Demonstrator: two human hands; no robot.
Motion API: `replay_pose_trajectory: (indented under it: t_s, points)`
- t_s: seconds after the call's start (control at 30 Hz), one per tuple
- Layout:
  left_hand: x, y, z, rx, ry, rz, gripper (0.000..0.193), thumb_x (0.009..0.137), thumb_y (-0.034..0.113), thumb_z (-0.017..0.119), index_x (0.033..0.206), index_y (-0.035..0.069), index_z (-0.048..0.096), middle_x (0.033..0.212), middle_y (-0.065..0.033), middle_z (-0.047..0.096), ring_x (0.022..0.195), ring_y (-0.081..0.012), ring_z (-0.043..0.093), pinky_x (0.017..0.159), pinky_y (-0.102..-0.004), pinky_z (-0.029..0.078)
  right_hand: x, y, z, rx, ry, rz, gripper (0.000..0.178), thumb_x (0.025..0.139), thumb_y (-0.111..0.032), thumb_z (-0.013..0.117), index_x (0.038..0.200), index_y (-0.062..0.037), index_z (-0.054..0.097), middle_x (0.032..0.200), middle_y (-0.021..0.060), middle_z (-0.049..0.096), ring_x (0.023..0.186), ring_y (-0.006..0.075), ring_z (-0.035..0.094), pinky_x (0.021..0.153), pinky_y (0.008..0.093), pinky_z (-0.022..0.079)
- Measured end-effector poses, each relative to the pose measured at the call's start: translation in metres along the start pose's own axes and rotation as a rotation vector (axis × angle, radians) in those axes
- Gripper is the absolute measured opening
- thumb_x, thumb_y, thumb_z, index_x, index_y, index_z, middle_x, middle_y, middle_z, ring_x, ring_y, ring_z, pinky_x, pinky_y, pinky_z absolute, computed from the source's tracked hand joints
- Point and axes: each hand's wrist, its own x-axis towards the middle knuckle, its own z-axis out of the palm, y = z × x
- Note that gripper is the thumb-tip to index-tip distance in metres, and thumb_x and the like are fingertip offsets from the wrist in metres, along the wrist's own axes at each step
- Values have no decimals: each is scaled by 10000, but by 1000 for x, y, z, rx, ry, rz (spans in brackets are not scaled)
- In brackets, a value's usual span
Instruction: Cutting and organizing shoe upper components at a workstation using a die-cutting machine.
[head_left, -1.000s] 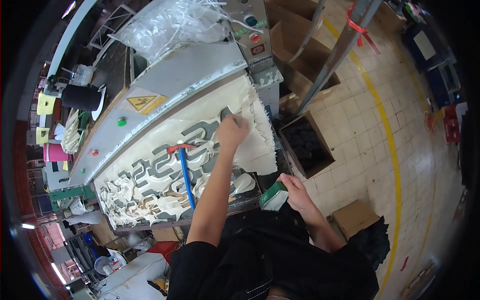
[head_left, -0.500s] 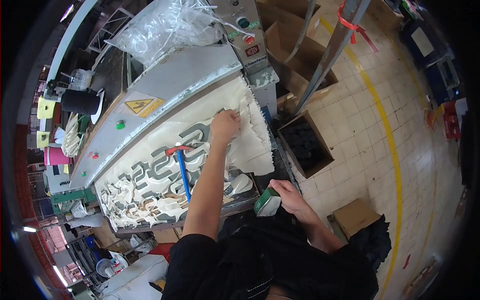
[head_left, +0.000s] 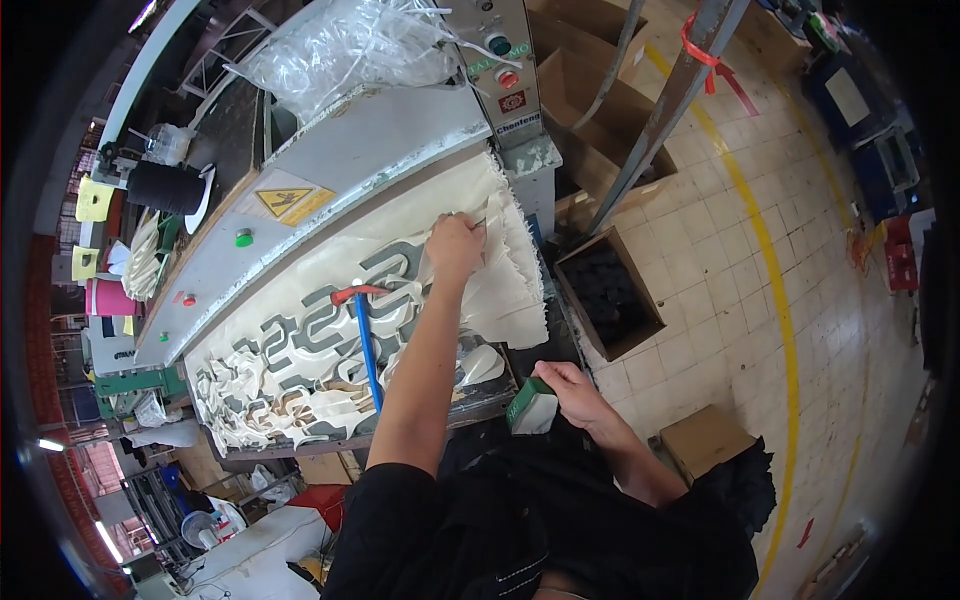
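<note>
My left hand point(head_left: 457, 246) is closed with curled fingers over the cream sheet material point(head_left: 505, 305), near its frayed right end; what the fingers grip is hidden. Grey, curved shapes point(head_left: 330, 320) show among the cut cream sheet. Left of my left forearm lies a hammer point(head_left: 365, 340) with a blue handle and a red head. Low in front of my body, my right hand point(head_left: 577, 393) is wrapped round a small green-and-white block-like thing point(head_left: 533, 408), its fingers at the upper right edge.
Behind the sheet runs a grey machine beam point(head_left: 330, 180) with a warning sign and a green button. Clear plastic bags point(head_left: 340, 60) lie on top of it. To the right stand a carton of dark pieces point(head_left: 610, 290), a slanting metal post point(head_left: 655, 120) and a closed carton point(head_left: 707, 440).
The view has shifted slightly. My left hand stays over nearly the same spot on the sheet, its fingers a little more curled. My right hand still holds the green-and-white thing.
</note>
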Motion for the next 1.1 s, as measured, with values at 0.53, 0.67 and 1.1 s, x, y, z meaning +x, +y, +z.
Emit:
replay_pose_trajectory:
  t_s: [0.53, 0.67, 1.1]
  points:
    - [-117, -58, -92, -508, 470, 224, 85, 1003, 76, 686, 1041, 14, 642, 1170, -149, 583, 1076, -283, 573, 970, -373, 454, -10, -7, -10, 51, 98, -48, 395, 1143, -345, 553, 978, -28, 722, 849, -26, 684, 769, 49, 603, 725, 240, 508]
    - [-180, -99, -119, -1120, 438, 91, 61, 1132, 118, 546, 1178, 81, 562, 952, 14, 616, 832, -49, 514, 718, -222, 420, 8, -4, -3, -18, 43, -93, 371, 1142, -334, 559, 1001, -30, 719, 887, -15, 689, 815, 58, 619, 752, 231, 515]
    - [-305, -100, -118, -943, 97, 23, 402, 920, -76, 752, 1315, -21, 702, 1038, -62, 677, 870, -89, 613, 757, -215, 479, 59, 2, 104, 89, 129, -158, 374, 1169, -326, 483, 1089, -19, 680, 976, 6, 700, 838, 78, 628, 774, 254, 522]
